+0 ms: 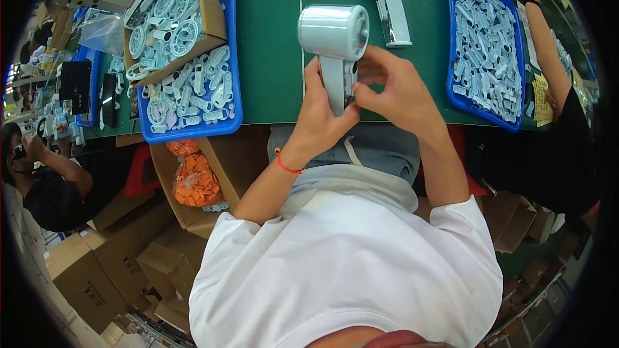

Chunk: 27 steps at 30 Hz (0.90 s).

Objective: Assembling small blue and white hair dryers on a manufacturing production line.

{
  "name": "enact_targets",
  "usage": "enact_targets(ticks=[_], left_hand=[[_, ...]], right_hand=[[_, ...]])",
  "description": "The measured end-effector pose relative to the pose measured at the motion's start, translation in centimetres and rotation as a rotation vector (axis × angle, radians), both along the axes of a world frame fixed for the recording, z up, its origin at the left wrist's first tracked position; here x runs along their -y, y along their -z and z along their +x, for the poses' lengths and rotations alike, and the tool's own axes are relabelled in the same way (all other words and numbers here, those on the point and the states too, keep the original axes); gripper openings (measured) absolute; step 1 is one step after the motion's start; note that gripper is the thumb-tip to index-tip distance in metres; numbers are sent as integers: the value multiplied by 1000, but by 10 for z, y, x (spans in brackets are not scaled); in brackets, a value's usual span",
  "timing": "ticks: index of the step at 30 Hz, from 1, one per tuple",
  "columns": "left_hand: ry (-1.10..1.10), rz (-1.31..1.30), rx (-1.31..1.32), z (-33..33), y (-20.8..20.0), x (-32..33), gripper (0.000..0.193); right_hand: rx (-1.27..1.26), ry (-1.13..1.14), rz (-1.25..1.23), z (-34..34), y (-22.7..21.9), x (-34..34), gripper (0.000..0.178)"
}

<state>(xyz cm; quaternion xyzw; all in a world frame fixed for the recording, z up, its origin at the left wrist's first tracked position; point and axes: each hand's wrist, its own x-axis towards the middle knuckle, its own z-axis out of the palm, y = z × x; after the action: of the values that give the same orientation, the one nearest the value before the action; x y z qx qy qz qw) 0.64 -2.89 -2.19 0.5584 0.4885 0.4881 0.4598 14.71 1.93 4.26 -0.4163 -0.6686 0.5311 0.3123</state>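
A pale grey handheld fan (332, 32) with a thick, round, glossy head stands upright in front of me, above the table's near edge. My left hand (320, 113) is wrapped round the lower handle, thumb in front. My right hand (403, 93) is curled at the handle's right side, thumb and fingertips closed against its dark side parts. Whether a small piece sits between those fingertips I cannot make out. Beyond it, a second handheld fan (393, 16) of the same kind lies on the green table (267, 26), its handle pointing toward me.
At left, a blue tray (237, 106) of pale plastic parts bears a cardboard box (216, 19) of round grilles. Another blue tray (520, 90) holds small parts at right. Below the table, a carton (219, 161) contains bagged orange pieces (195, 180). Co-workers sit on both sides.
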Motion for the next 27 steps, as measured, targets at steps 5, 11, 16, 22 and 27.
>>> enact_targets(ticks=[5, 11, 16, 22, 27], left_hand=[[19, -34, -73, 3, -15, -5, 73], [181, -344, 795, -5, -14, -7, 64], [34, -115, 542, 12, -11, -8, 58], [-173, 303, -488, -8, -30, -10, 51], [-67, 171, -102, -17, -21, -13, 40]], right_hand=[[175, 128, -149, 1, 8, -10, 34], [-155, 136, 275, 6, 57, -6, 42], [-334, -27, -369, -14, 46, 11, 70], [-489, 210, -172, -21, 39, 18, 64], [-350, 253, 121, -22, 40, 20, 63]])
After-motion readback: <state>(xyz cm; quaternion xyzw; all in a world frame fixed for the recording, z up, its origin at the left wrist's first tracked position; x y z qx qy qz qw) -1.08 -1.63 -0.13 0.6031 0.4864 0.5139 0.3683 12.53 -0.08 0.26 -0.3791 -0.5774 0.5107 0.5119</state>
